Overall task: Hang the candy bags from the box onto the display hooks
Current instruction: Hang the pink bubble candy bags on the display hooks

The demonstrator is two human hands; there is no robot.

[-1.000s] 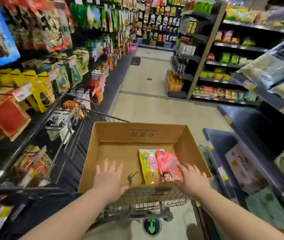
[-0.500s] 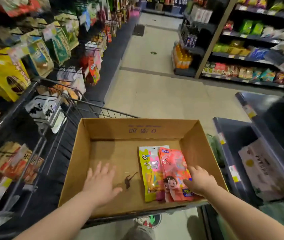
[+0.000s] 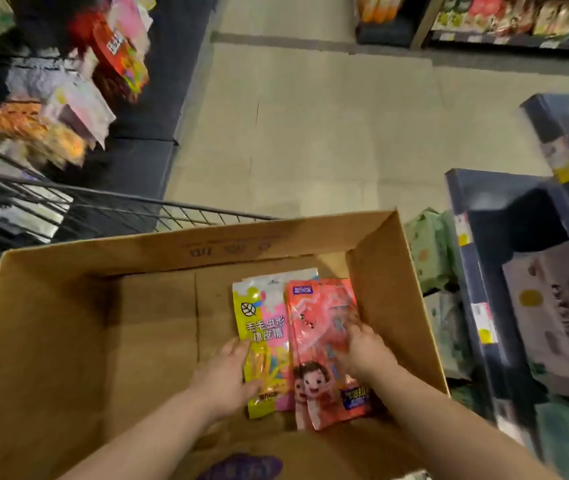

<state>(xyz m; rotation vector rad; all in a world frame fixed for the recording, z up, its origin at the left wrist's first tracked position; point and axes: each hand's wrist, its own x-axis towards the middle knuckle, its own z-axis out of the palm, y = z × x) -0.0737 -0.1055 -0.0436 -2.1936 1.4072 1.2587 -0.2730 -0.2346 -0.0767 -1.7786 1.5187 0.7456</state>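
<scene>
A view from the head looks down into an open brown cardboard box (image 3: 68,341), which sits in a grey wire shopping cart (image 3: 189,211). Two bare forearms reach into the box from its near side.

In the right half of the box, flat on its floor, lie the candy bags. A yellow-green plastic candy bag (image 3: 264,323) lies to the left. A pink-red plastic candy bag (image 3: 321,341) printed with a cartoon child partly overlaps it on the right. The white top edge of another bag (image 3: 276,276) shows just behind them, towards the far wall of the box.

The left hand (image 3: 225,374) takes the yellow-green bag by its left edge: the thumb lies across the bag's face and the fingers (image 3: 241,344) sit along the edge, a narrow grip. The right hand (image 3: 367,351) rests on top of the pink-red bag with bent fingers; I cannot tell whether its grip has hold of the bag.

Beyond the box lies a pale tiled floor (image 3: 310,133). Left of the box, blurred bright packets (image 3: 116,53) hang on display. Right of the box stands a dark blue shelf (image 3: 477,271).
</scene>
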